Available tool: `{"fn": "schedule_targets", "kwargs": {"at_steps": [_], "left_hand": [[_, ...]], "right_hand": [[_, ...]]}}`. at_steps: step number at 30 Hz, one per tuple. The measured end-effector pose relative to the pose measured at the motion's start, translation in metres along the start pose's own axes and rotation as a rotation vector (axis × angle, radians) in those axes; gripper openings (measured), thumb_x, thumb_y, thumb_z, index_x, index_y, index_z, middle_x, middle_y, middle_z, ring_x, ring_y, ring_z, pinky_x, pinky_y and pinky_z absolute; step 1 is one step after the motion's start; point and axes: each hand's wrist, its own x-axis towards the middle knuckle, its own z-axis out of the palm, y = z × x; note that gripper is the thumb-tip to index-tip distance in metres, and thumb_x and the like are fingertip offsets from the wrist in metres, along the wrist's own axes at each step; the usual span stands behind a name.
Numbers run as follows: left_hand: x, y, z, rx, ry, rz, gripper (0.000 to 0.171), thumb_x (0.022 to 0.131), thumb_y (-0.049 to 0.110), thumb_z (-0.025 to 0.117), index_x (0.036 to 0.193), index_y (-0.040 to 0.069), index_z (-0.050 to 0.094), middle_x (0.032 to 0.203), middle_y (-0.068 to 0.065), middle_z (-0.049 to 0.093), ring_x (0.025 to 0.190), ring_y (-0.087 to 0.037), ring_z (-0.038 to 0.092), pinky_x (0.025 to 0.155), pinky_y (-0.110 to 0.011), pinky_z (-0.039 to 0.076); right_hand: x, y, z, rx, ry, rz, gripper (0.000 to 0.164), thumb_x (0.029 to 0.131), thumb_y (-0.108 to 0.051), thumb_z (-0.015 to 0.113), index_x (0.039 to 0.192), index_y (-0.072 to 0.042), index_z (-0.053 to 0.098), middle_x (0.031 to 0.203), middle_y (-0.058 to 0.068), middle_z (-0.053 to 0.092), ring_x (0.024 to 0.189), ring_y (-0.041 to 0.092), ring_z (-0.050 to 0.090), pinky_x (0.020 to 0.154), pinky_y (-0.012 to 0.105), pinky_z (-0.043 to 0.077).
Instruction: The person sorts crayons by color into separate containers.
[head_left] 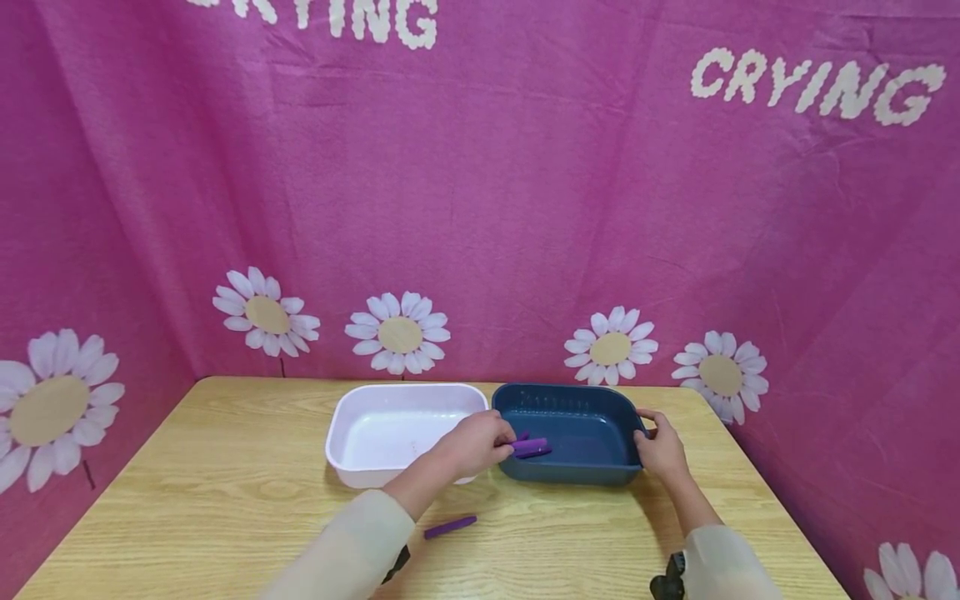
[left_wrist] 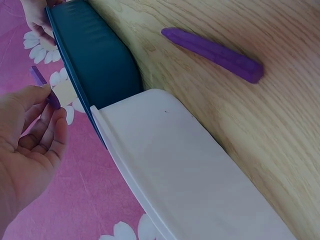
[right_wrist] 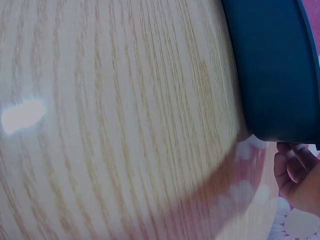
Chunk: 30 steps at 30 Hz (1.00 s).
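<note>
Between thumb and fingers, my left hand (head_left: pixel 480 440) pinches a purple crayon (head_left: pixel 532 446) over the left end of a dark blue basin (head_left: pixel 573 475). More purple shows just behind and below that crayon, partly hidden by it. At the basin's right end my right hand (head_left: pixel 663 452) grips the rim, thumb on the inner side and fingers outside. In the right wrist view its fingers (right_wrist: pixel 295 162) curl against the basin's end wall. A second purple crayon (left_wrist: pixel 215 54), tapered at one tip, lies on the table in front of the basins.
A white basin (head_left: pixel 360 477) stands directly left of the blue one, their ends side by side. Both sit near the back of a wood-grain table (head_left: pixel 187 500). Behind it hangs a pink cloth (head_left: pixel 487 208) with daisies and lettering.
</note>
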Motion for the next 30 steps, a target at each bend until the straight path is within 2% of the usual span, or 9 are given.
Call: {"fn": "schedule_targets", "kwargs": {"at_steps": [7,15,21,25,30], "left_hand": [[0.012,0.004,0.008,0.011,-0.017,-0.049,0.014,0.088,0.018,0.063,0.092,0.009,0.073,0.082,0.001,0.065,0.078,-0.008,0.052,0.071,-0.02,0.044],[0.022,0.009,0.014,0.02,-0.011,-0.063,0.013,0.087,0.018,0.064,0.092,0.01,0.073,0.078,0.002,0.066,0.076,-0.007,0.051,0.069,-0.019,0.044],[0.026,0.012,0.017,0.014,-0.01,-0.082,0.015,0.089,0.02,0.062,0.093,0.011,0.073,0.079,0.003,0.063,0.075,-0.006,0.048,0.07,-0.018,0.043],[0.029,0.015,0.018,-0.008,-0.011,-0.114,0.015,0.089,0.019,0.062,0.096,0.011,0.073,0.081,0.002,0.062,0.076,-0.008,0.05,0.071,-0.019,0.045],[0.031,0.018,0.021,-0.051,-0.032,-0.18,0.022,0.089,0.024,0.062,0.105,0.012,0.07,0.092,0.001,0.059,0.085,-0.01,0.058,0.079,-0.022,0.049]], "right_hand": [[0.0,0.003,0.001,-0.005,0.011,-0.002,0.041,0.093,-0.007,0.047,0.133,0.001,0.041,0.103,0.03,0.055,0.093,0.037,0.054,0.076,0.042,0.05],[0.0,0.005,0.001,-0.005,0.016,0.001,0.041,0.093,-0.007,0.047,0.133,0.001,0.041,0.103,0.029,0.055,0.093,0.036,0.055,0.074,0.04,0.05],[0.0,0.006,0.002,0.008,0.029,-0.024,0.041,0.091,-0.006,0.048,0.131,0.002,0.043,0.1,0.029,0.058,0.091,0.036,0.057,0.067,0.031,0.048],[0.001,0.005,0.002,0.019,0.034,-0.03,0.041,0.091,-0.006,0.048,0.131,0.002,0.043,0.099,0.029,0.058,0.09,0.035,0.058,0.065,0.027,0.046],[0.001,0.006,0.003,0.025,0.029,-0.021,0.041,0.092,-0.006,0.047,0.132,0.001,0.043,0.102,0.029,0.057,0.092,0.035,0.057,0.068,0.032,0.049]]}}
